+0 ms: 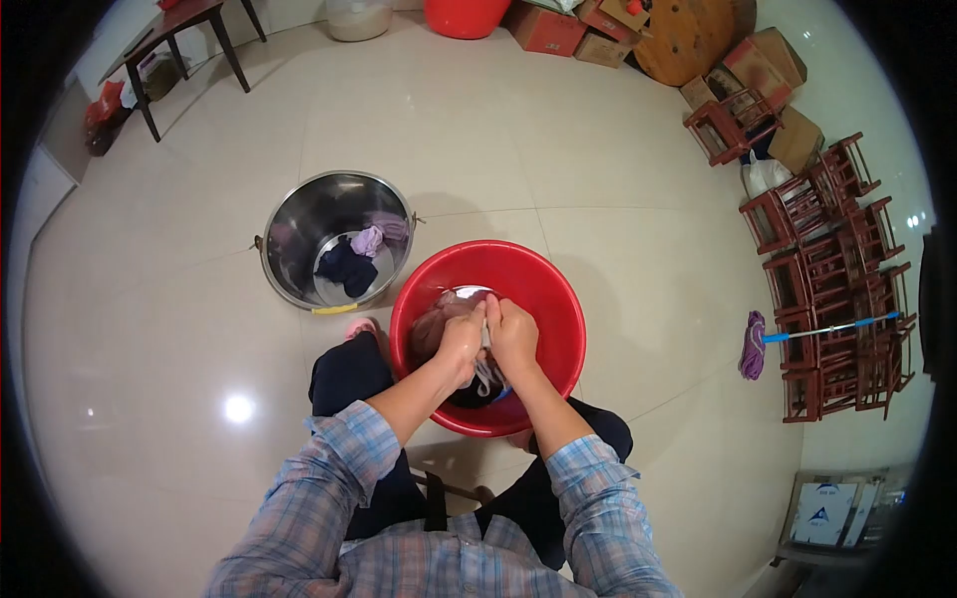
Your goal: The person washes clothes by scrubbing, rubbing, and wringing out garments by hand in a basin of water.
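Note:
A red basin (560,299) stands on the floor between my knees. Over it my left hand (462,341) and my right hand (512,334) are pressed together, fingers closed on a pale wet cloth (486,337) that shows only in part between them. A brownish-pink garment (431,324) lies in the basin left of my hands. Below my wrists, a dark cloth (473,397) sits at the near side of the basin. To the left is a steel bucket (287,234), holding a navy cloth (346,267) and a lilac cloth (367,241).
Stacked wooden stools (827,299) line the right wall, with a purple-headed mop (754,347) before them. Cardboard boxes (546,28) and a round wooden tabletop (688,38) are at the back right. A dark-legged table (179,18) stands back left. The floor is glossy tile.

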Available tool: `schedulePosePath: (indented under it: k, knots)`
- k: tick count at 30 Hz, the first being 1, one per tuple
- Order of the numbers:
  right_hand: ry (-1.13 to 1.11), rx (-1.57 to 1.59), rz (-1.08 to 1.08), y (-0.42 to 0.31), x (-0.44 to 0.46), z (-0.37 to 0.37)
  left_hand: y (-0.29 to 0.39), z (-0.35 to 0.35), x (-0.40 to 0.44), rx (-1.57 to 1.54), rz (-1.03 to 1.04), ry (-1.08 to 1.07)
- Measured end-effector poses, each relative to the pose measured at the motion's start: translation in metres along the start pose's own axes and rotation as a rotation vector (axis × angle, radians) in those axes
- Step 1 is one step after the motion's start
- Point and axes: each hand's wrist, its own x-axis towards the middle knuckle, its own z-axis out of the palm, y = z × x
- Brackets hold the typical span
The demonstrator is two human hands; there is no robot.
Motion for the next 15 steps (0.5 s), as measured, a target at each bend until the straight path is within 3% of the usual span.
schedulePosePath:
  k: [1, 3, 5, 6, 7, 9, 10, 12, 15]
  knots:
    - [-0.031, -0.027, 0.111, 0.002, 0.0, 0.0, -0.001, -0.002, 0.001, 0.075, -0.004, -0.086]
    - [-0.063, -0.1, 0.097, -0.001, -0.006, 0.002, -0.008, -0.005, 0.005, 0.106, -0.002, -0.049]
    - [-0.129, -0.054, -0.039, -0.021, -0.011, 0.001, -0.024, -0.009, 0.021, -0.229, 0.076, -0.019]
    - [-0.066, -0.069, -0.18, -0.031, -0.02, 0.003, -0.023, -0.016, 0.014, -0.497, 0.034, -0.216]
    - [-0.068, -0.069, -0.185, -0.027, -0.017, 0.004, -0.022, -0.011, 0.013, -0.501, 0.037, -0.215]
    - [-0.09, -0.006, 0.006, -0.007, -0.012, 0.008, -0.018, -0.002, 0.004, -0.084, 0.056, 0.062]
    - [-0.077, -0.08, 0.093, 0.006, -0.006, 0.007, -0.007, -0.001, -0.004, 0.132, 0.001, 0.026]
    - [-0.091, -0.132, 0.177, 0.018, -0.003, 0.01, -0.012, 0.003, -0.005, 0.121, 0.027, -0.001]
    - [-0.059, -0.086, 0.076, 0.002, -0.011, 0.012, -0.025, -0.009, 0.014, 0.152, 0.079, 0.003]
